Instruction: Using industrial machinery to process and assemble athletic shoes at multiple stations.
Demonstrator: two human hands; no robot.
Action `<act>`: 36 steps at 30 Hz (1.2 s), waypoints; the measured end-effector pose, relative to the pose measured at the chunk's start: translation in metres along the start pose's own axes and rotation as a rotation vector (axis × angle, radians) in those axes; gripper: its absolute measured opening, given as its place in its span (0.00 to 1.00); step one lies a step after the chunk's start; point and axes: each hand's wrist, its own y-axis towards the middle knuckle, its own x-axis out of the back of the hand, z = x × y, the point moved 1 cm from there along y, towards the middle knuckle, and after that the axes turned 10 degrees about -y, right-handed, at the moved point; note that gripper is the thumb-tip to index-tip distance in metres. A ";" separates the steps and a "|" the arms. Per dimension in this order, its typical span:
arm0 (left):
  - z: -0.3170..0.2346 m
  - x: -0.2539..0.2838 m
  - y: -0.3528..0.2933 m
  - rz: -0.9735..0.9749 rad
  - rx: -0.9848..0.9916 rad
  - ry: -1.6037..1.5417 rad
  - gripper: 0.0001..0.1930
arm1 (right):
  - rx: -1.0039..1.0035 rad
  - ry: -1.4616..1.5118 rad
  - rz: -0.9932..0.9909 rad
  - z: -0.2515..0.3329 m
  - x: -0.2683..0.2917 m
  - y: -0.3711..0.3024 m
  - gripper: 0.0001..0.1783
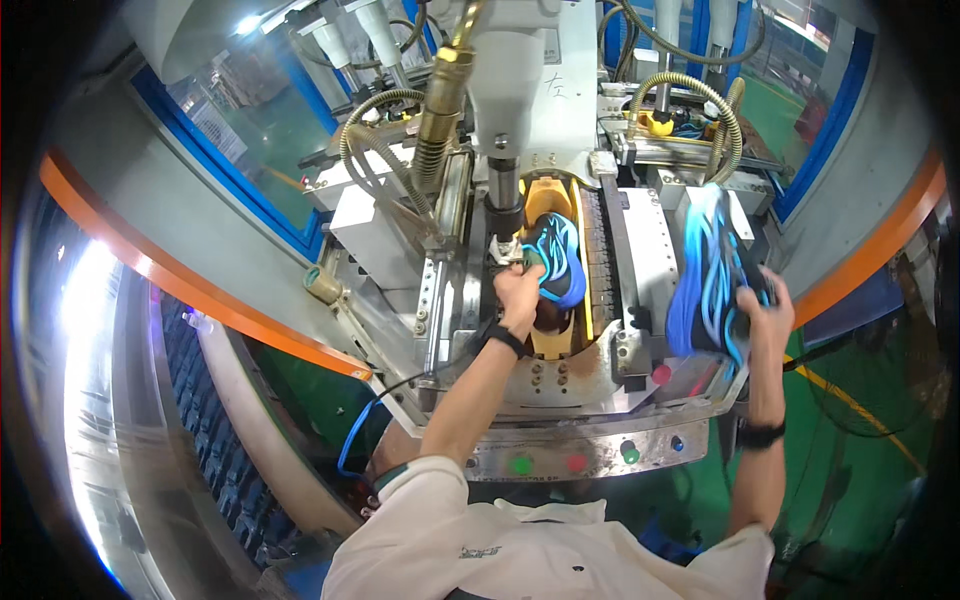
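Observation:
In the middle of the machine, a blue and black sports shoe [560, 265] sits between yellow pads [549, 200] under a metal press rod. My left hand [518, 298] reaches in from the front and has its fingers closed on the shoe's left side; the fingertips are partly hidden. To the right, a second blue and black sports shoe [703, 285], smeared by motion, is held up near the machine's right side. My right hand [768, 312] grips it by its right edge, thumb toward the shoe.
Green and red buttons line the front panel [590, 450]. A brass fitting [440, 105] and curved hoses [735, 95] hang around the press. An orange curved edge [200, 275] borders the machine on both sides. A dark ridged conveyor belt [205, 420] runs at the left.

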 end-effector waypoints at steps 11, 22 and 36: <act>-0.158 0.171 -0.263 0.229 -0.210 0.537 0.23 | 0.077 -0.721 0.671 0.067 -0.264 0.048 0.29; -0.163 0.263 -0.400 -0.667 -0.006 -0.272 0.09 | 0.351 -0.695 0.322 -0.018 -0.338 -0.014 0.31; -0.104 0.234 -0.470 -0.717 0.106 -0.432 0.15 | 0.729 -0.260 1.161 -0.103 -0.223 -0.363 0.11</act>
